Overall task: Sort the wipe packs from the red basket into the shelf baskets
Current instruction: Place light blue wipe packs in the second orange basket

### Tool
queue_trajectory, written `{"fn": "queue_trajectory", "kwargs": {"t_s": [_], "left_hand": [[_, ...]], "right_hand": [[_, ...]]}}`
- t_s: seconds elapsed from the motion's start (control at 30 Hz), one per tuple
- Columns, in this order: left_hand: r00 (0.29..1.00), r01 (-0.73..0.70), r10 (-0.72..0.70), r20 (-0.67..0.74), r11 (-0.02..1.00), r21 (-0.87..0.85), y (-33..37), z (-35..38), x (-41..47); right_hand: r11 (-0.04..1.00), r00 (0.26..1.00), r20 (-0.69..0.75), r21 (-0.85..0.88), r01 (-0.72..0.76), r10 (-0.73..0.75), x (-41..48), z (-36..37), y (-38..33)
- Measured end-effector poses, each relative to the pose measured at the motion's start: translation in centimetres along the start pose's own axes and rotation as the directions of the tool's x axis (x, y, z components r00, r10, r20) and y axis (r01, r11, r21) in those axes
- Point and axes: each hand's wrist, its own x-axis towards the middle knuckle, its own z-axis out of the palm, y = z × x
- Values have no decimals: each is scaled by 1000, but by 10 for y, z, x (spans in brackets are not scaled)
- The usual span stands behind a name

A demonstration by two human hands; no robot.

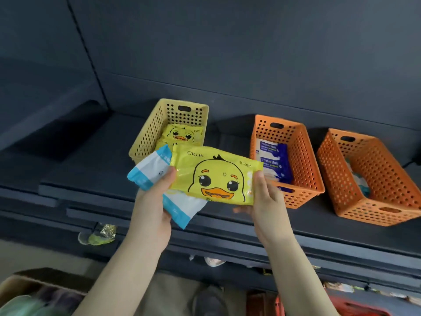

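A yellow duck wipe pack is held flat in front of the shelf, between both hands. My left hand grips its left end together with two white-and-blue wipe packs, one fanned up-left and one below. My right hand pinches the duck pack's right end. Behind them stands a yellow basket holding another duck pack. The middle orange basket holds blue-and-white packs. The right orange basket shows a pale pack inside. The red basket is blurred at the bottom right.
The baskets sit on a dark shelf with a dark back wall. A crumpled yellowish wrapper lies on a lower ledge at left. A cardboard box with soft items is at the bottom left.
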Motion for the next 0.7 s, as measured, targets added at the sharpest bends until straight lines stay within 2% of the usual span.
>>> {"fn": "queue_trajectory", "kwargs": {"t_s": [0.1, 0.2, 0.37, 0.47, 0.6, 0.7], "left_hand": [[997, -65, 65, -29, 998, 1, 12, 14, 24], [993, -100, 99, -59, 995, -26, 26, 24, 50], [975, -189, 189, -118, 982, 9, 46, 32, 83], [978, -175, 183, -97, 981, 80, 60, 35, 100], [982, -144, 156, -103, 982, 123, 75, 30, 133], [989, -110, 122, -85, 985, 136, 82, 21, 160]], "right_hand": [[1000, 996, 82, -3, 28, -28, 38, 10, -13], [997, 984, 178, 70, -20, 7, 75, 24, -23], [992, 969, 213, 13, 123, -123, 120, 49, -35], [993, 966, 234, -30, 118, -108, 146, 61, -44], [996, 938, 346, -84, 41, -10, 174, 78, -45], [996, 953, 303, -79, 46, -20, 185, 93, -32]]}}
